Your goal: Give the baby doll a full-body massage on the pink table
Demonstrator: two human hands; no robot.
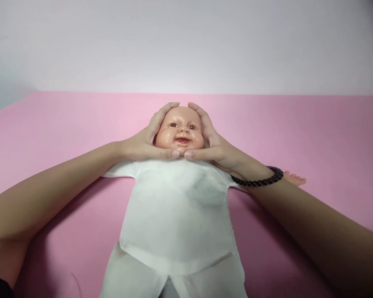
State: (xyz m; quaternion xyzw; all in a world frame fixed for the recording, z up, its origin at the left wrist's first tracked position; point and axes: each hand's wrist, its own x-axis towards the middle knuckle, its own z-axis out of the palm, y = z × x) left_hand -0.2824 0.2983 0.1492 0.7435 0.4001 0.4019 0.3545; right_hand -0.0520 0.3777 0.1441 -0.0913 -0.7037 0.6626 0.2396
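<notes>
Plastic doll head: left hand and right hand cup it, fingers half-curled, thumbs at chin; apply light, even pressure bilaterally.

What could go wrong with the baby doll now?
The left hand and right hand cup the doll's head, so pushing unevenly might turn it crookedly. The thumbs rest by its chin and could slip up onto the mouth. The black bracelet is close to the white top's sleeve and might snag it.
</notes>
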